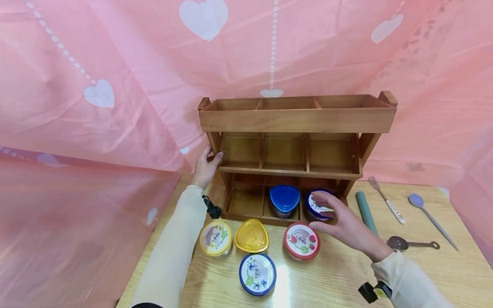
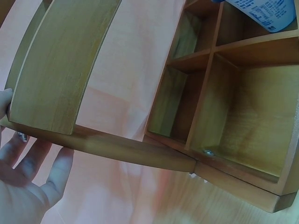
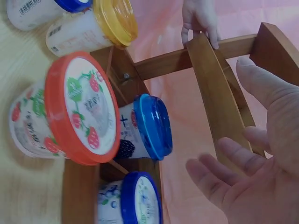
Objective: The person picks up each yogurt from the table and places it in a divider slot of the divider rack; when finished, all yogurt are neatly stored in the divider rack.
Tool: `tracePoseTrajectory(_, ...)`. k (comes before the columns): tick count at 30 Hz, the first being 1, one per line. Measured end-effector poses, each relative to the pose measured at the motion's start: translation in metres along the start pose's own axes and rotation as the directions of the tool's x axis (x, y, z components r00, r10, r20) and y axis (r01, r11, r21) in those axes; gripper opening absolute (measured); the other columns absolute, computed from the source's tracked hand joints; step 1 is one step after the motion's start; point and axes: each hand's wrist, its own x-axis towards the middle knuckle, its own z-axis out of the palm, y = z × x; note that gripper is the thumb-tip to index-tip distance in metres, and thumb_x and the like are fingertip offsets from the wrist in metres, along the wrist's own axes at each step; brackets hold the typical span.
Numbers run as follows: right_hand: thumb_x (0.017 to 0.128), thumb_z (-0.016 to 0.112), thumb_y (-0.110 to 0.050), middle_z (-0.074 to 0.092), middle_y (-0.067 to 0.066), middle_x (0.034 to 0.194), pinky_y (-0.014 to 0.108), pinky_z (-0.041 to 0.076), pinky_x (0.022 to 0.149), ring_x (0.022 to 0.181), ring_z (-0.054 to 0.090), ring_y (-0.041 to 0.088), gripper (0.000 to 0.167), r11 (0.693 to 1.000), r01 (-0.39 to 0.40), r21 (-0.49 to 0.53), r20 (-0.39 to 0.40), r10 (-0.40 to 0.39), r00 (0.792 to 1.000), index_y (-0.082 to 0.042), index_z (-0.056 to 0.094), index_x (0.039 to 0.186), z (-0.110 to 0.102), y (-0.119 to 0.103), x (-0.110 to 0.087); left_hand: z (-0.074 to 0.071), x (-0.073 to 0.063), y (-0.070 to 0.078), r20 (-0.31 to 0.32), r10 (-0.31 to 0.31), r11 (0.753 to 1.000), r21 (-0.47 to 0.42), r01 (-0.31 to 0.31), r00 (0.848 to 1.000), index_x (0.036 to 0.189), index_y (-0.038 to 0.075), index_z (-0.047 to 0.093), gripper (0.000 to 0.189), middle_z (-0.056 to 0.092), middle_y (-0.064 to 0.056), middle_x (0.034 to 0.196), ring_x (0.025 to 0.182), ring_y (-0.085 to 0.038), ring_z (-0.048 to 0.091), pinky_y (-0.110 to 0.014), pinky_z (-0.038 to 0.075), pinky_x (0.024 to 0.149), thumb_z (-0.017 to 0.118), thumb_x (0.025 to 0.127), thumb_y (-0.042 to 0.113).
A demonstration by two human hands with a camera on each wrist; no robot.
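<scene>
A three-tier wooden rack stands on the table. My left hand grips its left side at the middle tier; in the left wrist view, fingers lie at the side rail. My right hand is empty, its fingers spread in front of the bottom tier. It overlaps a round tub with a dark blue lid in the right compartment. Beside that tub, a tub with a blue rounded-triangle lid sits in the middle compartment. A red-lidded strawberry tub stands in front of the rack, near my right hand.
In front of the rack stand a round yellow-lidded tub, a yellow triangular-lidded tub and a blue-lidded tub. To the right lie a green cylinder, a fork, a purple-headed spoon and a dark measuring spoon. Pink cloth hangs behind.
</scene>
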Motion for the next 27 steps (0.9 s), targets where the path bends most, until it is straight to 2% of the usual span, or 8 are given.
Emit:
tracePoseTrajectory(5, 0.086, 0.077, -0.028, 0.048, 0.016, 0.145, 0.037, 0.052, 0.1, 0.129, 0.05, 0.038, 0.073, 0.999, 0.003, -0.032, -0.049, -0.005, 0.999, -0.008, 0.04, 0.146, 0.011, 0.006, -0.015, 0.0, 0.012, -0.02, -0.016, 0.014, 1.0, 0.007, -0.014, 1.0, 0.152, 0.026, 0.037, 0.054, 0.037, -0.007, 0.156, 0.135, -0.033, 0.046, -0.048, 0.041, 0.112, 0.054, 0.102, 0.032)
tracePoseTrajectory(8, 0.086, 0.077, -0.026, 0.049, 0.015, 0.144, 0.026, 0.051, 0.099, 0.127, 0.052, 0.023, 0.072, 1.0, -0.003, -0.019, -0.072, 0.001, 0.997, -0.007, 0.041, 0.145, 0.02, 0.013, -0.025, 0.001, 0.021, -0.034, -0.029, 0.032, 0.999, 0.017, -0.032, 0.999, 0.151, 0.03, 0.037, 0.054, 0.039, -0.003, 0.155, 0.133, -0.03, 0.048, -0.048, 0.042, 0.111, 0.055, 0.1, 0.037)
tracePoseTrajectory(11, 0.086, 0.077, -0.024, 0.05, 0.014, 0.143, 0.022, 0.05, 0.097, 0.124, 0.052, 0.013, 0.07, 1.0, 0.001, 0.002, -0.093, -0.001, 0.996, -0.005, 0.042, 0.144, 0.03, 0.023, -0.034, 0.001, 0.021, -0.033, -0.034, 0.037, 0.999, 0.031, -0.036, 0.999, 0.151, 0.031, 0.037, 0.054, 0.04, -0.003, 0.154, 0.132, -0.029, 0.049, -0.047, 0.044, 0.11, 0.055, 0.101, 0.037)
tracePoseTrajectory(13, 0.086, 0.077, -0.023, 0.047, 0.014, 0.144, 0.019, 0.049, 0.096, 0.126, 0.05, 0.017, 0.072, 0.999, -0.017, 0.044, -0.089, 0.021, 0.996, -0.004, 0.04, 0.145, 0.036, 0.03, -0.039, 0.001, 0.021, -0.033, -0.036, 0.039, 0.999, 0.036, -0.038, 0.999, 0.151, 0.031, 0.037, 0.053, 0.04, -0.002, 0.154, 0.132, -0.028, 0.049, -0.047, 0.044, 0.109, 0.055, 0.101, 0.038)
tracePoseTrajectory(16, 0.087, 0.077, -0.023, 0.042, 0.016, 0.148, 0.017, 0.048, 0.095, 0.129, 0.046, 0.034, 0.076, 0.991, -0.058, 0.12, -0.079, 0.067, 0.995, -0.003, 0.035, 0.147, 0.045, 0.04, -0.044, 0.002, 0.021, -0.032, -0.035, 0.038, 0.999, 0.039, -0.037, 0.999, 0.151, 0.032, 0.037, 0.054, 0.04, -0.001, 0.155, 0.132, -0.028, 0.049, -0.047, 0.044, 0.109, 0.054, 0.101, 0.038)
tracePoseTrajectory(18, 0.087, 0.076, -0.022, 0.038, 0.018, 0.151, 0.016, 0.047, 0.095, 0.131, 0.042, 0.04, 0.079, 0.981, -0.088, 0.172, -0.067, 0.1, 0.993, -0.005, 0.032, 0.15, 0.051, 0.047, -0.046, 0.002, 0.022, -0.033, -0.033, 0.037, 0.999, 0.039, -0.036, 0.999, 0.151, 0.033, 0.036, 0.054, 0.039, -0.001, 0.155, 0.133, -0.028, 0.049, -0.047, 0.044, 0.11, 0.054, 0.1, 0.038)
tracePoseTrajectory(24, 0.087, 0.076, -0.022, 0.03, 0.019, 0.155, 0.019, 0.045, 0.097, 0.136, 0.037, 0.044, 0.086, 0.944, -0.186, 0.272, -0.019, 0.198, 0.98, -0.009, 0.024, 0.154, 0.067, 0.063, -0.051, 0.002, 0.022, -0.034, -0.033, 0.032, 0.999, 0.033, -0.031, 0.999, 0.151, 0.031, 0.037, 0.054, 0.039, -0.003, 0.155, 0.133, -0.029, 0.048, -0.047, 0.043, 0.11, 0.055, 0.1, 0.038)
tracePoseTrajectory(27, 0.086, 0.077, -0.024, 0.028, 0.019, 0.156, 0.029, 0.048, 0.102, 0.138, 0.036, 0.044, 0.091, 0.924, -0.236, 0.302, 0.005, 0.246, 0.969, -0.01, 0.02, 0.155, 0.072, 0.067, -0.051, 0.001, 0.022, -0.034, -0.034, 0.031, 0.999, 0.028, -0.03, 0.999, 0.151, 0.031, 0.037, 0.054, 0.039, -0.002, 0.155, 0.133, -0.029, 0.049, -0.047, 0.043, 0.11, 0.055, 0.1, 0.038)
